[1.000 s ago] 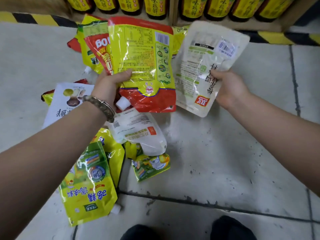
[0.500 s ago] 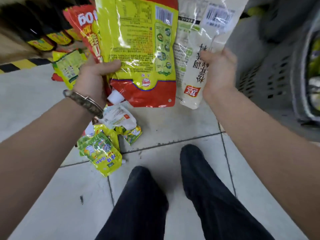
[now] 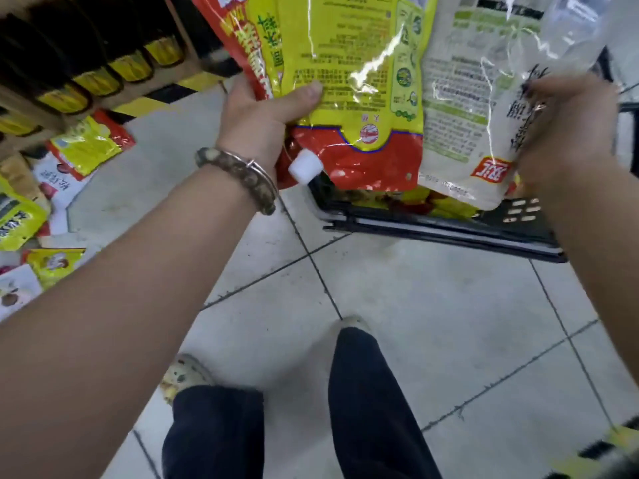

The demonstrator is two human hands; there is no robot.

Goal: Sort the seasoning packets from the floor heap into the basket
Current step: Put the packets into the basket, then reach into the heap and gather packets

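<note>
My left hand (image 3: 262,115) grips yellow-and-red spouted seasoning packets (image 3: 349,81), thumb pressed on the front one; a second red packet sits behind it. My right hand (image 3: 567,129) holds a white seasoning packet (image 3: 463,108) with green print and a red logo. Both loads hang just above a dark plastic basket (image 3: 442,229), which holds yellow and red packets inside. The floor heap of packets (image 3: 45,202) lies at the far left.
A low shelf with dark bottles bearing yellow labels (image 3: 93,63) runs along the upper left, with a yellow-black hazard strip at its foot. My legs (image 3: 366,402) in dark trousers and my shoes stand on the grey tiled floor in front of the basket.
I have turned right from the heap. The basket has come into view beneath both hands, and the packets in both hands now hang over it. The heap has slid to the left edge.
</note>
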